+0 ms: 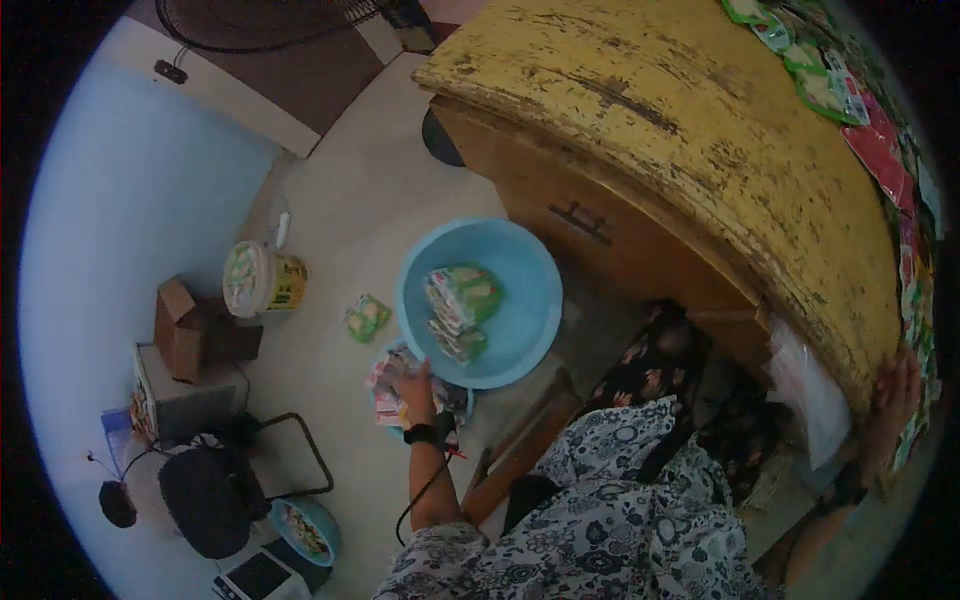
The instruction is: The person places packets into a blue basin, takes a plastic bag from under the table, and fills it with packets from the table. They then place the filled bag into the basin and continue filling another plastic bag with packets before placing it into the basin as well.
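My left hand (pixel 408 388), with a dark band at the wrist, reaches down into a small blue basin (pixel 394 432) of pink and white packets (pixel 387 408). Its fingers curl over the packets and are partly hidden among them. Right beside it is a large light-blue tub (pixel 540 345) with a stack of green and white packets (pixel 463 300) inside. My right hand (pixel 893 395) lies at the edge of the yellow tabletop (pixel 640 100), fingers stretched out, close to a row of packets (pixel 905 250).
One green packet (pixel 368 317) lies on the floor near a packet-filled bucket (pixel 275 280). A cardboard box (pixel 185 330), a black chair (pixel 210 500) and another blue basin (pixel 325 520) stand at left. Clear plastic (pixel 805 395) hangs below the tabletop.
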`<state>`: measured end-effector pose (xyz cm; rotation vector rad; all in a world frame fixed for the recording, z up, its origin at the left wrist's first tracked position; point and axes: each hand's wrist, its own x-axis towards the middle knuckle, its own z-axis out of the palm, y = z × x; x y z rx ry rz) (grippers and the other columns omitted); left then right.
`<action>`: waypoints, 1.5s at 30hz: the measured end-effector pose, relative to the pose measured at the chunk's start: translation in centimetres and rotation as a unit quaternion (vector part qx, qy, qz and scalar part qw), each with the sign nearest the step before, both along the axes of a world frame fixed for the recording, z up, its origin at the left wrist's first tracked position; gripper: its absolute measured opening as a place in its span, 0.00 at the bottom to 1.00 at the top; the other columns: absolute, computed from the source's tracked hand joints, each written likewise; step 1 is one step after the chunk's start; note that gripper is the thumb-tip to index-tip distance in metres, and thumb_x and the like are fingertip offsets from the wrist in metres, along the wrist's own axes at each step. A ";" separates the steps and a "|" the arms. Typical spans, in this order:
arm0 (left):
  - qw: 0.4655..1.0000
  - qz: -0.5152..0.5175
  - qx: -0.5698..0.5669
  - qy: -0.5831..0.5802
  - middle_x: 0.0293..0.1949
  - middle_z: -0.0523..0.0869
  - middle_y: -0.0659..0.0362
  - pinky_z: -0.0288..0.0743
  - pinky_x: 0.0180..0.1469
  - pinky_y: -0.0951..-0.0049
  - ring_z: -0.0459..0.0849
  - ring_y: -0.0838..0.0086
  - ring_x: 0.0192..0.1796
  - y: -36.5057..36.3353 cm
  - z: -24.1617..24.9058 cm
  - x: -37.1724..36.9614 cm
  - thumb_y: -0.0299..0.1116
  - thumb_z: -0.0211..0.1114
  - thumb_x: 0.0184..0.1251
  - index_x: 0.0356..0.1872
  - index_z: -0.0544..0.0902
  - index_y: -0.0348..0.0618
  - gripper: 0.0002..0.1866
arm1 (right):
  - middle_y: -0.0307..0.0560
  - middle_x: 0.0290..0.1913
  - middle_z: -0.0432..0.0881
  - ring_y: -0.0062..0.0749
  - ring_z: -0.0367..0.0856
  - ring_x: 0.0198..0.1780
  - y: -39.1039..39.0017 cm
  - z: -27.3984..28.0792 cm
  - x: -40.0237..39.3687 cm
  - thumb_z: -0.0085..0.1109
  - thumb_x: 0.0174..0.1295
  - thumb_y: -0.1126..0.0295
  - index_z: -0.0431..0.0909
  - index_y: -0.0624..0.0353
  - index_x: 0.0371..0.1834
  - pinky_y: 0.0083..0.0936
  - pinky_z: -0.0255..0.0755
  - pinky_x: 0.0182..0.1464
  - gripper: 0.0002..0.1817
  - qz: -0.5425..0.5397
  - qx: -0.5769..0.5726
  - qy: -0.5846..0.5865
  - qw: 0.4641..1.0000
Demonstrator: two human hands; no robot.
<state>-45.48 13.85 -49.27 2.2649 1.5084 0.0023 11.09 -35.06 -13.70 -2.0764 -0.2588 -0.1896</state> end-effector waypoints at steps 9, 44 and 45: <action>0.525 0.515 -0.472 -0.486 0.46 0.82 0.53 0.79 0.51 0.57 0.83 0.59 0.50 -5.4 -1.4 8.0 0.24 0.64 0.62 0.49 0.76 0.31 0.15 | 0.48 0.65 0.73 0.35 0.73 0.63 -2.4 0.7 1.3 0.45 0.67 0.78 0.71 0.57 0.68 0.22 0.70 0.58 0.24 0.185 -0.349 -0.312 0.864; 0.713 0.290 -0.180 -0.612 0.42 0.81 0.50 0.86 0.45 0.54 0.85 0.56 0.42 0.1 35.8 -2.2 0.34 0.62 0.57 0.53 0.70 0.38 0.23 | 0.35 0.26 0.74 0.15 0.70 0.24 1.7 -1.6 -1.0 0.54 0.71 0.67 0.79 0.56 0.50 0.14 0.63 0.26 0.10 0.133 0.158 0.020 0.978; 0.713 0.282 -0.179 -0.617 0.43 0.81 0.50 0.86 0.44 0.55 0.85 0.56 0.42 -0.8 38.1 -0.1 0.35 0.62 0.57 0.54 0.70 0.38 0.23 | 0.35 0.27 0.75 0.15 0.71 0.24 1.7 -1.7 -1.1 0.54 0.71 0.68 0.79 0.56 0.50 0.14 0.63 0.26 0.09 0.122 0.161 0.033 0.979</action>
